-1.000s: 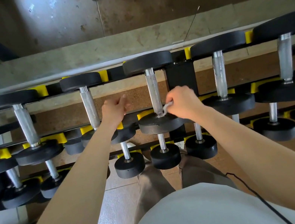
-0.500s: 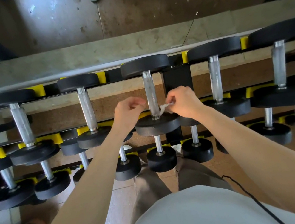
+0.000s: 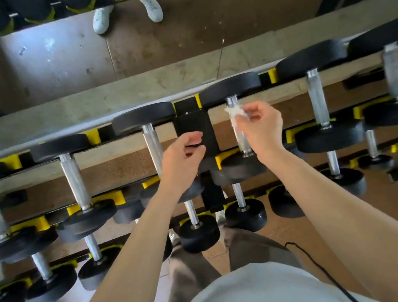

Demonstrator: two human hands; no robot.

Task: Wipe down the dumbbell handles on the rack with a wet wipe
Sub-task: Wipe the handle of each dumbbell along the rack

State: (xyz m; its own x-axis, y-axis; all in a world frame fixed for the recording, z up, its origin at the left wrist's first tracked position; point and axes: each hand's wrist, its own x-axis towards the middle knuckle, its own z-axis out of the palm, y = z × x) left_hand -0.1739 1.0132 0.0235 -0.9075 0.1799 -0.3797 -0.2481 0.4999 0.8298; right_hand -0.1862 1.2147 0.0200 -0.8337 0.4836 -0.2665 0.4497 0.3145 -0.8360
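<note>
My right hand (image 3: 261, 127) pinches a crumpled white wet wipe (image 3: 234, 114) against the upper part of a silver dumbbell handle (image 3: 242, 140) on the top tier of the black and yellow rack (image 3: 192, 125). That handle runs between two black round heads. My left hand (image 3: 182, 159) hovers with loosely curled fingers and holds nothing, just right of the neighbouring dumbbell handle (image 3: 154, 148) and in front of the rack's black centre post.
More dumbbells line the top tier left (image 3: 74, 180) and right (image 3: 318, 100), with smaller ones on lower tiers (image 3: 199, 233). A concrete ledge (image 3: 129, 94) runs behind the rack. Another person's white shoes (image 3: 125, 12) stand beyond it. A black cable (image 3: 316, 266) hangs by my right forearm.
My right hand has left the lower end of the middle handle and carried the wipe right to the neighbouring handle's upper part. My left hand has drifted right. The view has shifted.
</note>
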